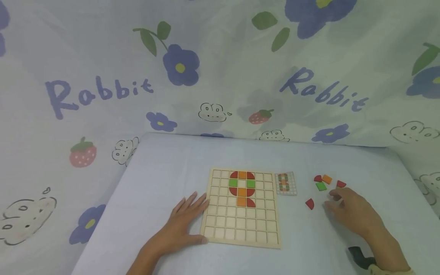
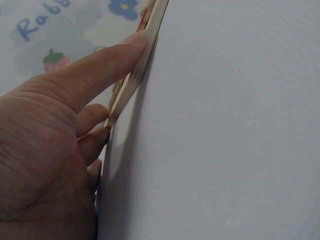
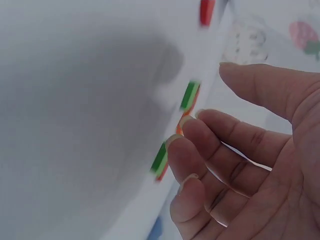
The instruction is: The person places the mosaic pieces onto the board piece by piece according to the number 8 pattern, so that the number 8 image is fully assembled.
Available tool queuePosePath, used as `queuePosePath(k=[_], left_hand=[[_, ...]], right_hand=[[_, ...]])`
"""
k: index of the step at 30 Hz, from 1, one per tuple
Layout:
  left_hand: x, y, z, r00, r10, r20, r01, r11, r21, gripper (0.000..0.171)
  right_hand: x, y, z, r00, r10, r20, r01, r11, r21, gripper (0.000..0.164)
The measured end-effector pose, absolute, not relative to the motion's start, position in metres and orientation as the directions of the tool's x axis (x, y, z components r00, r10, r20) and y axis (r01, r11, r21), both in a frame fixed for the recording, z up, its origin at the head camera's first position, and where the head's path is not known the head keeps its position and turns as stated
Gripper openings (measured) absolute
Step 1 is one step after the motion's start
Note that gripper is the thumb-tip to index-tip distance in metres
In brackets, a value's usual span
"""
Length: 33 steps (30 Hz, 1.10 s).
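Observation:
A light wooden grid board (image 1: pixel 237 225) lies flat, with red, orange and green tiles set in its upper middle cells. My left hand (image 1: pixel 177 227) is spread along its left side, fingertips at that edge and thumb touching the lower left corner. In the left wrist view the thumb presses the board's edge (image 2: pixel 145 55). My right hand (image 1: pixel 355 214) hovers loosely bent beside loose tiles, nothing between thumb and fingers. Nearby lie a green square (image 1: pixel 321 186), an orange square (image 1: pixel 327 179) and red quarter-circles (image 1: pixel 310 204). The right hand may hide other tiles.
A small pattern card (image 1: pixel 290 185) with a coloured design on a grid lies against the board's right edge. White cloth covers the table (image 1: pixel 165 168). Behind it hangs a printed curtain (image 1: pixel 220 88). A black strap-like item (image 1: pixel 360 259) sits by the right wrist.

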<state>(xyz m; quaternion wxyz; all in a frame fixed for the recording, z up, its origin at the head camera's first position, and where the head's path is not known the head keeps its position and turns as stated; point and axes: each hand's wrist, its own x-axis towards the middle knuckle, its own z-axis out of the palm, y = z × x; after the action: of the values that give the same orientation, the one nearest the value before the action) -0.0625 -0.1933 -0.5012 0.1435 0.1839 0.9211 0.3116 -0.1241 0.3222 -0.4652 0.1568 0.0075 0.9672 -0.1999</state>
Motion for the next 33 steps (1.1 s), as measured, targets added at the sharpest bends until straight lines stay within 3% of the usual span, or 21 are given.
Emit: queuePosePath(k=[11, 22, 29, 33], left_hand=[[-0.062, -0.195, -0.504, -0.890, 0.436, -0.130, 0.268, 0.734, 0.625, 0.106], [-0.062, -0.193, -0.503, -0.890, 0.428, -0.157, 0.251, 0.748, 0.615, 0.105], [-0.062, -0.194, -0.501, -0.889, 0.430, -0.159, 0.254, 0.750, 0.611, 0.105], [-0.062, -0.194, -0.501, -0.888, 0.434, -0.152, 0.261, 0.748, 0.610, 0.105]], right_hand=[[-0.143, 0.363, -0.467, -0.975, -0.022, -0.220, 0.072, 0.909, -0.411, 0.050], [-0.129, 0.308, -0.477, -0.971, -0.142, -0.191, -0.038, 0.885, -0.464, 0.041], [-0.122, 0.283, -0.479, -0.966, -0.142, -0.215, -0.035, 0.900, -0.434, 0.045], [-0.121, 0.276, -0.479, -0.967, -0.133, -0.218, -0.028, 0.904, -0.426, 0.034]])
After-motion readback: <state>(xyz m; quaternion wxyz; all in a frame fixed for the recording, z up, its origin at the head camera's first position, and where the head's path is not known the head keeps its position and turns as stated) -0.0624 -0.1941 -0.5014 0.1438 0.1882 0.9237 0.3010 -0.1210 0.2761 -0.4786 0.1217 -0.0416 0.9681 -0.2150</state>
